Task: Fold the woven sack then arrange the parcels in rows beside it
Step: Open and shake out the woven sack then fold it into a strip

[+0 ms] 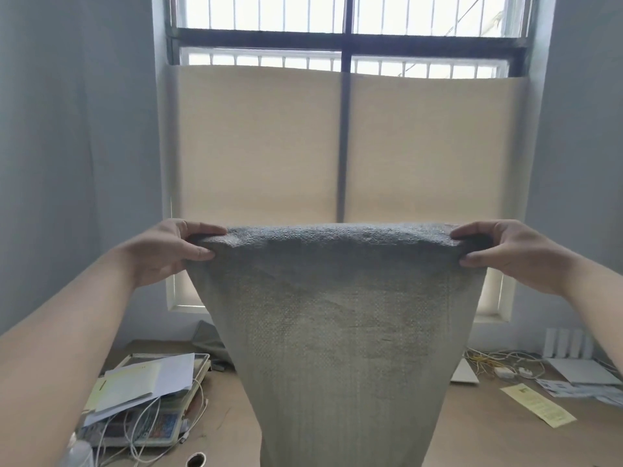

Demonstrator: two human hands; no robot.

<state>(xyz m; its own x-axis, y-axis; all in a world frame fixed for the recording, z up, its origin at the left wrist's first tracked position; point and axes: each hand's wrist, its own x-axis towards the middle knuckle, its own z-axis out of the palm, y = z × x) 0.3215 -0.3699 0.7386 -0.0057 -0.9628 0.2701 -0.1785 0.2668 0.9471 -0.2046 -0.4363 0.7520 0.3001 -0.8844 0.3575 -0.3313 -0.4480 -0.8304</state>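
Note:
A grey woven sack [340, 332] hangs upright in front of me, stretched wide at its top edge and narrowing toward the bottom of the view. My left hand [168, 251] pinches the sack's top left corner. My right hand [502, 251] pinches the top right corner. Both arms are raised at about window height. The sack hides the middle of the desk behind it. No parcels show in this view.
A brown desk [488, 429] lies below. On its left sits a tray with papers, envelopes and white cables [148, 392]. On its right lie a yellow slip [539, 406], leaflets, a white router [569, 345] and cables. A covered window [256, 146] is ahead.

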